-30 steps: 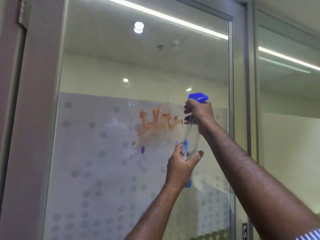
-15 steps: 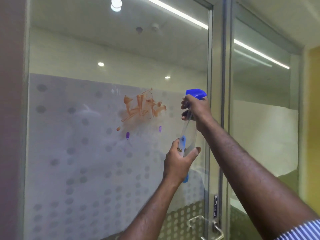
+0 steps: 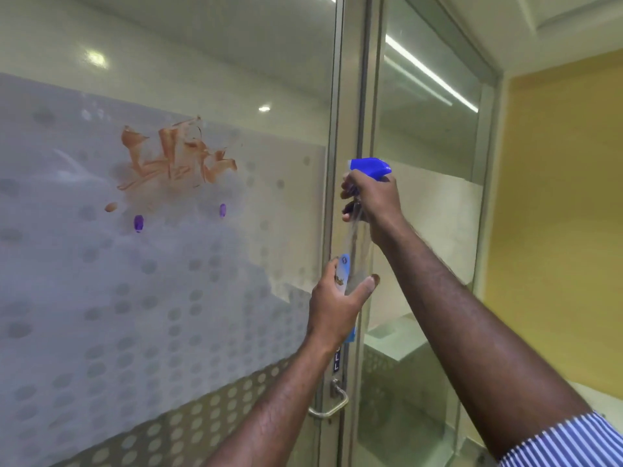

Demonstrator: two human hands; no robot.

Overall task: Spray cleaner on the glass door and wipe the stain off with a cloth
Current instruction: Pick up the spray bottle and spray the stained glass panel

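Note:
An orange-brown smeared stain (image 3: 175, 156) sits on the frosted, dotted glass door (image 3: 101, 315), with a misty wet patch around it. Two purple drops (image 3: 138, 223) hang just below the stain. I hold a clear spray bottle (image 3: 354, 261) with a blue trigger head (image 3: 370, 167) upright, right of the stain and in front of the door's metal edge. My right hand (image 3: 372, 200) grips the neck and trigger. My left hand (image 3: 337, 305) wraps the bottle's lower body. No cloth is in view.
A metal door frame (image 3: 350, 96) runs vertically at centre, with a curved metal pull handle (image 3: 332, 404) low down. A fixed glass panel (image 3: 428, 214) stands to the right. A yellow wall (image 3: 563, 214) fills the far right.
The view has swung right and closer, so the stain now lies further left of the bottle. Both hands keep their grip on the bottle. A second purple drop shows below the stain.

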